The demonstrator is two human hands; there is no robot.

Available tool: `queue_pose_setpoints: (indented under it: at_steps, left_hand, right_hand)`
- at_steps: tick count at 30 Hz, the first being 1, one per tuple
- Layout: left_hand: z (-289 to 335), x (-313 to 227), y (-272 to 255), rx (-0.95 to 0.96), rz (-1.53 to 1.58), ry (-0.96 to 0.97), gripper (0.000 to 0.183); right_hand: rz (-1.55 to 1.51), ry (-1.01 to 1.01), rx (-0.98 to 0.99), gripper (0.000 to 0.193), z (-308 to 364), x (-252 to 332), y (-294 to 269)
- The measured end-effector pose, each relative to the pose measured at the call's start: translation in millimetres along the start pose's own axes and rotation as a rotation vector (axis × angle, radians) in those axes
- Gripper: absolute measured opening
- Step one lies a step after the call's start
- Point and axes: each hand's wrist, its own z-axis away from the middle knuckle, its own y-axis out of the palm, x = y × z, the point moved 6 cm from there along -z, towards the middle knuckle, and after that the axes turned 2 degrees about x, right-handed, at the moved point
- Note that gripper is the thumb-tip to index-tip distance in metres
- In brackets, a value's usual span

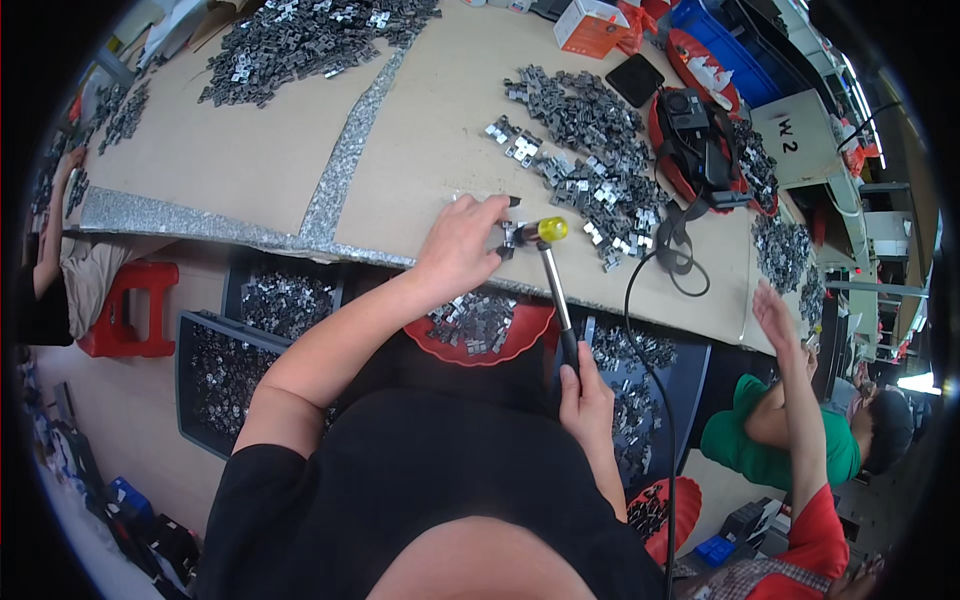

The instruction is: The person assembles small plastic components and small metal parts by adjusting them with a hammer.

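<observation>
A mallet with a translucent yellow head (550,230), a silver shaft and a black grip is in my right hand (588,395), fingers wrapped round the grip. Its head is over the table's near edge, close to the fingers of my left hand (462,240). That hand rests on the tabletop, closed on a small metal part (508,238) that the fingers and mallet head partly cover. A small black tip shows by the index finger. On my lap sits a red scalloped basin (470,355) with many flat metal parts in it.
Heaps of metal parts (590,130) lie ahead right, with another pile (300,45) far left. A red tray (690,150) holds a camera on straps; a black cable (640,310) runs down past my right arm. Grey bins (215,385) stand below. A co-worker's hand (775,318) is at right.
</observation>
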Motion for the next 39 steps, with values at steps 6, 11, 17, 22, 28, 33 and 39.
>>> queue_pose_setpoints:
  at_steps: [6,11,17,22,28,33,39]
  left_hand:
    - [20,-18,-4,0.218,-0.078,0.119,0.053]
    - [19,-16,-9,0.263,0.002,0.187,0.046]
    - [-80,42,-32,-0.267,-0.124,0.015,0.041]
    - [-99,47,-22,0.134,-0.187,0.072,0.037]
    - [-72,27,-32,0.098,-0.380,0.019,0.033]
    - [-77,30,-30,0.138,-0.228,0.142,0.031]
    - [-50,18,-27,0.181,-0.193,0.106,0.034]
  right_hand:
    - [-0.388,-0.005,-0.215,0.041,8,-7,-11]
    - [-0.459,0.049,-0.193,0.043,9,-21,-3]
    - [-0.528,0.047,-0.174,0.041,1,-17,6]
    - [-0.553,0.175,-0.130,0.037,3,-18,3]
    - [-0.548,0.198,-0.124,0.039,1,-23,6]
    - [-0.524,0.231,-0.109,0.037,0,-20,4]
    - [-0.402,0.115,-0.089,0.039,-2,-17,8]
